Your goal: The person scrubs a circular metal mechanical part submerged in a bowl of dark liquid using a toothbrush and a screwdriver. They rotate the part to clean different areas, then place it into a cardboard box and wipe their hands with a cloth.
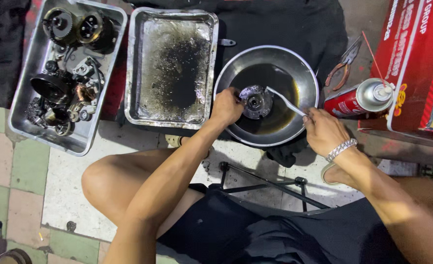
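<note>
A round steel bowl [302, 73] holding dark oily liquid sits on the floor in front of me. My left hand [226, 106] grips a round metal engine part [255, 101] at the bowl's centre. My right hand [322, 129], with a metal watch band on the wrist, holds a white brush [286, 101] by its handle. The brush tip rests against the part's right side.
A dirty, oil-stained rectangular tray [171, 68] lies left of the bowl. Further left, another tray [28, 105] holds several gears and engine parts. A red spray can [358, 99], pliers [344, 63] and a red carton [414, 63] are to the right. A black metal stand [270, 186] is near my knees.
</note>
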